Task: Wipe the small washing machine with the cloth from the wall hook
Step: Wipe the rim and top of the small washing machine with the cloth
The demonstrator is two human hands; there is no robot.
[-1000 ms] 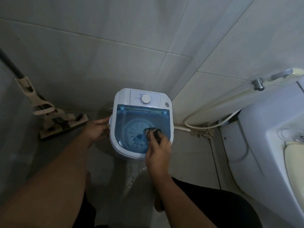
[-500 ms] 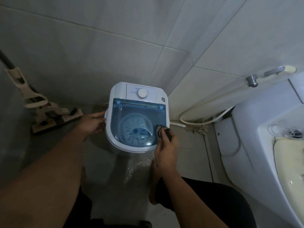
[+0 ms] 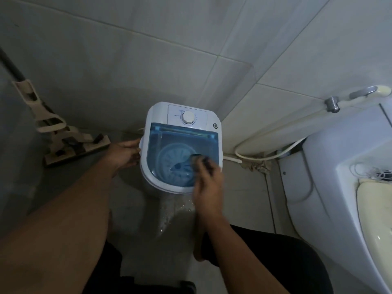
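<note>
A small white washing machine (image 3: 157, 115) with a see-through blue lid and a round white dial stands on the floor in the tiled corner. My left hand (image 3: 125, 153) grips its left side. My right hand (image 3: 209, 179) presses a dark, bunched cloth (image 3: 200, 161) onto the lid's right front part. Motion blurs the cloth and the right hand, and the fingers cover most of the cloth.
A flat mop (image 3: 70, 145) leans against the wall at the left. A white hose (image 3: 263, 154) runs along the wall base to the right of the machine. A toilet (image 3: 347, 187) fills the right side. Water wets the floor (image 3: 169, 211) in front of the machine.
My right hand has swept the cloth across the lid, out to the right edge and back toward the middle. My left hand has stayed on the machine's left side.
</note>
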